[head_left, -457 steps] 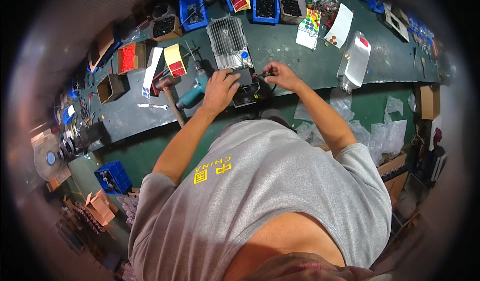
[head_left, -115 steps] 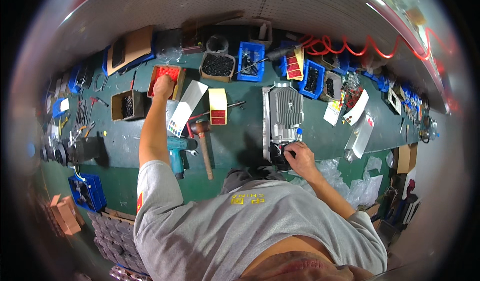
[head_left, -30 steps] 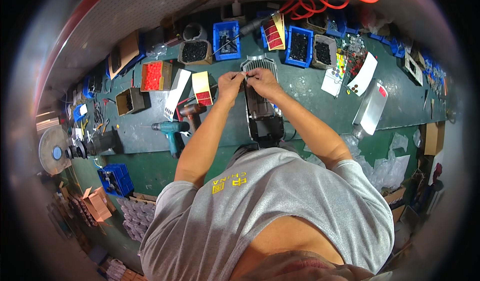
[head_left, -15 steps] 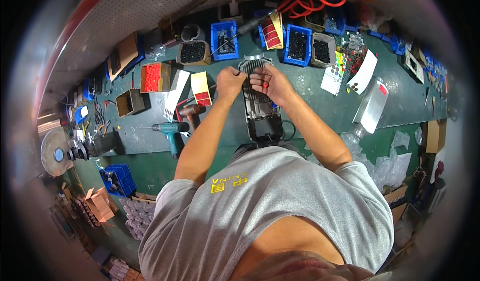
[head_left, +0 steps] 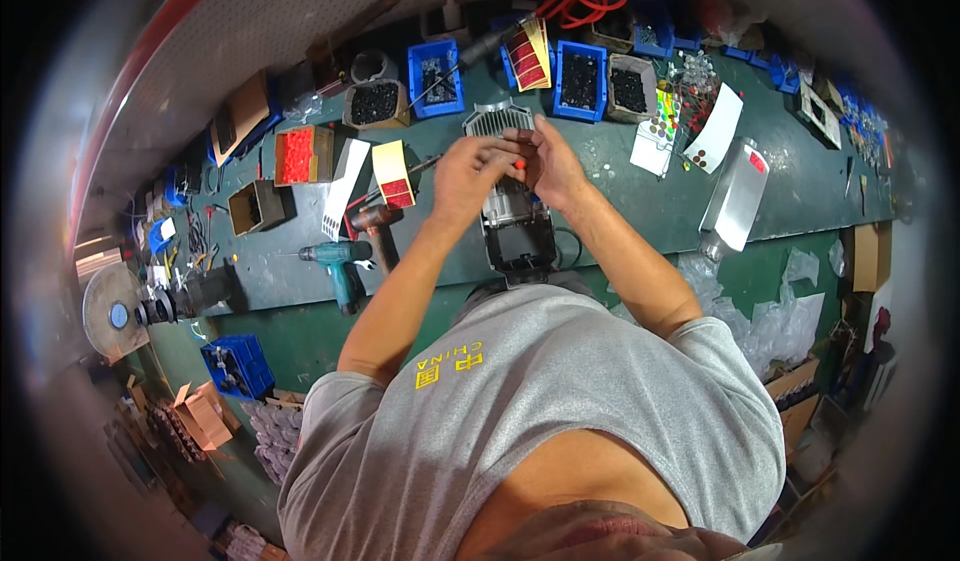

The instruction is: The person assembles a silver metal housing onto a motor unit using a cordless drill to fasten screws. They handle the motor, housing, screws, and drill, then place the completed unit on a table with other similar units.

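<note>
Over the ribbed grey metal housing (head_left: 515, 206) my two hands meet. My right hand (head_left: 557, 173) is cupped, fingers curled around a small round red part (head_left: 520, 164). My left hand (head_left: 466, 179) reaches into it with fingers bent and thumb drawn in, its tips at the red part; whether they hold anything is hidden. The housing lies lengthwise in front of my body, its finned far end showing beyond my fingers and a dark open bay at the near end.
A teal power drill (head_left: 338, 261), a brown power tool (head_left: 376, 229) and a box of red parts (head_left: 302, 155) lie left. Blue bins (head_left: 580, 81) of small parts line the back. A silver metal cover (head_left: 735, 199) sits right, beside a white sticker sheet (head_left: 714, 129).
My left hand has moved from the housing's left edge to the right hand, its fingers now at the red part. The right hand has tilted more upright. The whole view has shifted slightly.
</note>
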Demonstrator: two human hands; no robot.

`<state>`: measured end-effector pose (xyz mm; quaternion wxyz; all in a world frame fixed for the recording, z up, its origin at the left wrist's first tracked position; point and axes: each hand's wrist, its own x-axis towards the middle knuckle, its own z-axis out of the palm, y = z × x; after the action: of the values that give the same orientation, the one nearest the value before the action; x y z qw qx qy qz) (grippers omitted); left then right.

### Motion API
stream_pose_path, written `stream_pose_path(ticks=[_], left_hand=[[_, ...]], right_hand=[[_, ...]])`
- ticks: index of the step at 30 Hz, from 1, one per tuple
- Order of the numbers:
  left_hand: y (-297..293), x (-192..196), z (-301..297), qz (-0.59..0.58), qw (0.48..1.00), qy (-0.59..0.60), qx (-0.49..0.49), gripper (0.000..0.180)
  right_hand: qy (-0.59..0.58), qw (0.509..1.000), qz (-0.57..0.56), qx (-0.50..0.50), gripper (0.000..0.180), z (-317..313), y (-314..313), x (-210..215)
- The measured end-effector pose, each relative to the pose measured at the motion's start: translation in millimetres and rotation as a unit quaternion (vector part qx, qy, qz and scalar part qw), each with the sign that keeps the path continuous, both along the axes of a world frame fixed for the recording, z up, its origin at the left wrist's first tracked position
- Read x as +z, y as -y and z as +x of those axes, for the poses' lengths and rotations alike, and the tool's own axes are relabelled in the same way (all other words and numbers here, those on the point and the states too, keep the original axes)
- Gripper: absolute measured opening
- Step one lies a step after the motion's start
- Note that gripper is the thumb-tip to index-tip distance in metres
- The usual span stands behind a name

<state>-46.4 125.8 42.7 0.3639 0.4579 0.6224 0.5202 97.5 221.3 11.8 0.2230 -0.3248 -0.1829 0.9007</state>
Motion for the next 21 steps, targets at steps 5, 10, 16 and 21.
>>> stream_pose_path(ticks=[5,10,16,21], left_hand=[[15,-20,22,-0.022,0.993,-0.113,0.01,0.02],[19,-35,26,0.003,0.996,0.086,0.033,0.02],[22,-10,29,0.001,0.998,-0.063,0.02,0.017],[28,-7,28,0.001,0.992,-0.128,-0.021,0.017]], right_hand=[[0.009,1.0,0.027,0.011,0.057,0,14,14],[0.026,0.997,0.065,-0.011,0.029,18,18,5],[0.09,0.991,0.099,0.026,0.026,29,29,17],[0.117,0.984,0.121,0.056,0.022,36,30,12]])
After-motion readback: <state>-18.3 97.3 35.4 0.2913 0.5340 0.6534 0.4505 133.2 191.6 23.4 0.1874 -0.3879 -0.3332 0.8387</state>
